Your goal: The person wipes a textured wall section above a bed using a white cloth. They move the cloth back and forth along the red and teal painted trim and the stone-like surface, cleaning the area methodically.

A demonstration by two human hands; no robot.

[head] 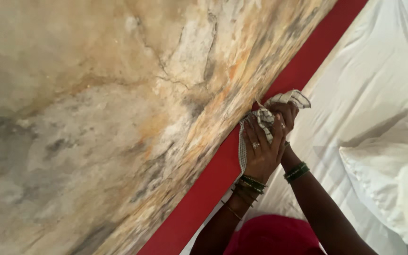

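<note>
My left hand (259, 153) and my right hand (286, 115) are both closed on a bunched checked cloth (263, 118), white with grey lines. The cloth is pressed against the edge where a red band (213, 184) meets a stained, marbled beige surface (119, 108). My left hand wears a ring, and both wrists carry green bangles (296, 171). Part of the cloth hangs down below my left palm, and a loose end sticks out past my right fingers.
A bed with a wrinkled white sheet (369, 71) fills the right side. A white pillow (393, 174) lies at the lower right. Red clothing (272, 236) shows at the bottom between my forearms.
</note>
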